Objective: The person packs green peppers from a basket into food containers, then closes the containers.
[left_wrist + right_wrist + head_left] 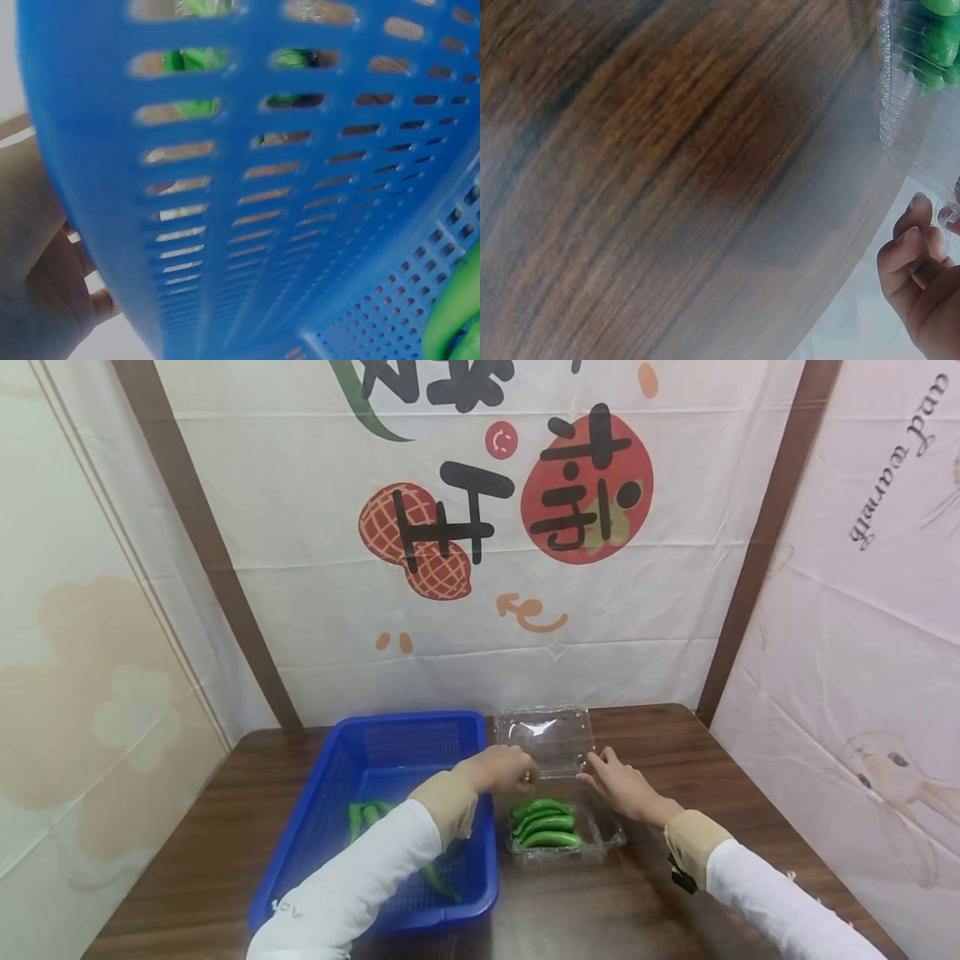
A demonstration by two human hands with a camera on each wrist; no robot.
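Note:
A clear plastic clamshell tray [607,833] on the wooden table holds several green peppers [546,827]. Its clear lid [543,739] stands open behind it. My left hand [501,770] reaches over the blue basket [408,721] and grips the lid's left front corner with curled fingers. At the lid's right front corner, my right hand [617,783] pinches the plastic edge. In the right wrist view its curled fingers [919,247] sit at the clear tray [904,120] with peppers [936,45] inside. The left wrist view shows my palm [37,285] beside the basket wall [262,225].
Inside the blue basket lie a few more green peppers [363,814], one close to the left wrist camera [450,315]. Brown table [675,743] runs to cloth-covered walls at the back and both sides. Bare wood [667,187] lies right of the tray.

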